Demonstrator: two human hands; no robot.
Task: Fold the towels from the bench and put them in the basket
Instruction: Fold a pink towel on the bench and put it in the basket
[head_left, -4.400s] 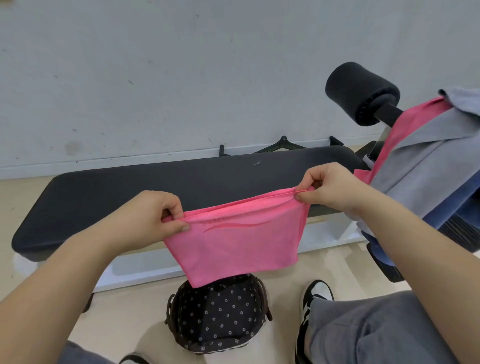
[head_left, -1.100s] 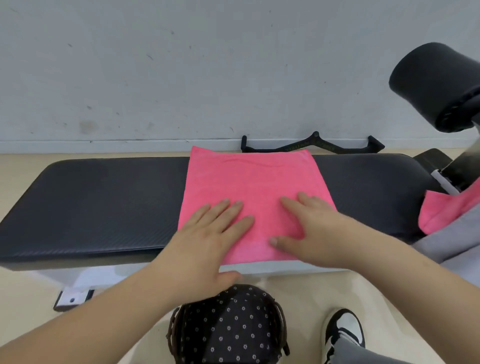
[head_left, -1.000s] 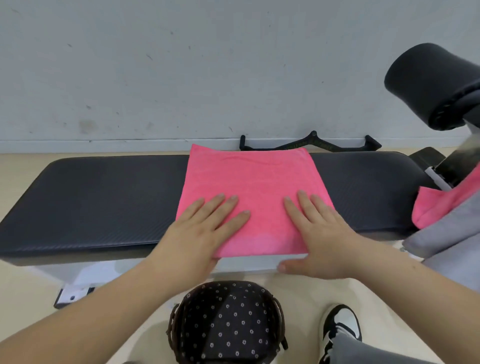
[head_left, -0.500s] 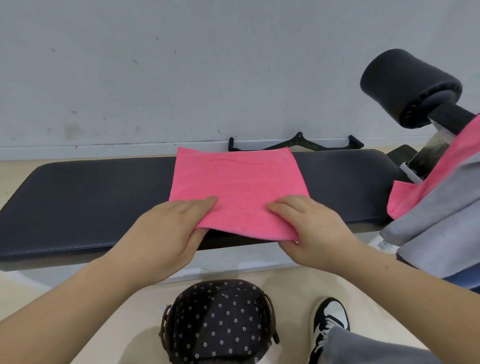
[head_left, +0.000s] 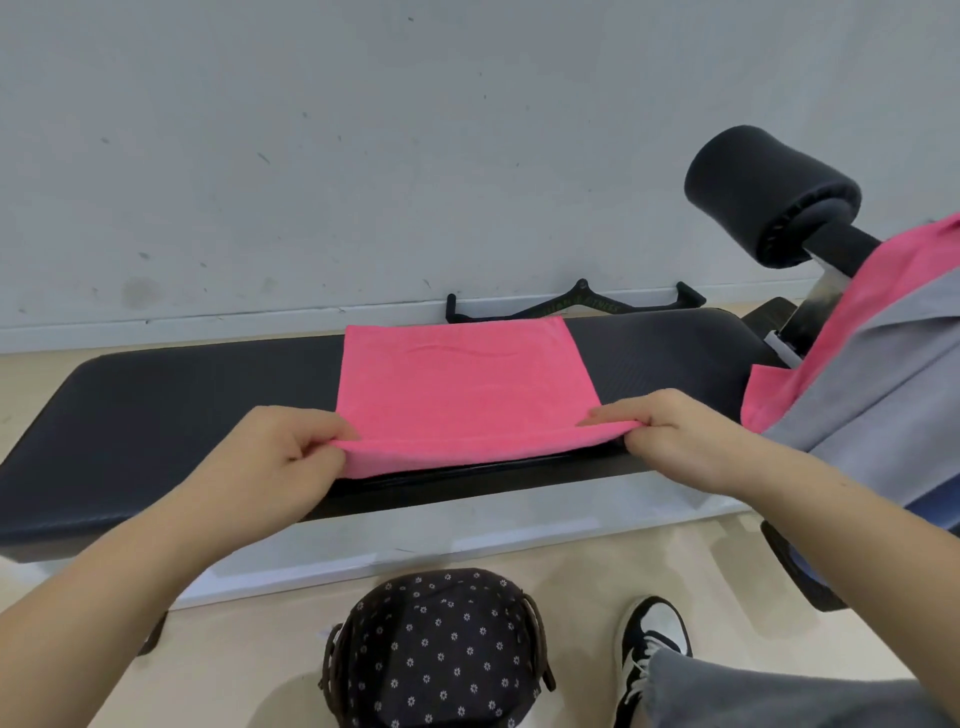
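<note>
Two hands pinch the near edge of a folded pink towel (head_left: 462, 384). The left hand (head_left: 275, 457) holds its near left corner and the right hand (head_left: 680, 436) its near right corner, thumbs on top and fingers curled beneath. That edge is raised a little off the black padded worktop (head_left: 182, 405), at its near edge. The rest of the towel lies flat across the middle of the pad, its far edge reaching the worktop's far edge.

The only writing is faint greenish lettering on the black handle bar (head_left: 571, 306), which lies on the floor (head_left: 249, 654) against the wall (head_left: 363, 130) behind the worktop. It is too small to read.

A round basket (head_left: 540, 649) with a brown woven rim stands on the floor just in front of the worktop, below the towel. Inside it only a dark lining printed with small white flowers can be made out.

At the worktop's right end, under a black foam roller (head_left: 763, 192), more cloths hang in a pile: another pink towel (head_left: 857, 312) with a grey towel (head_left: 893, 395) over it. A black and white shoe (head_left: 652, 639) rests on the floor to the right of the basket.
</note>
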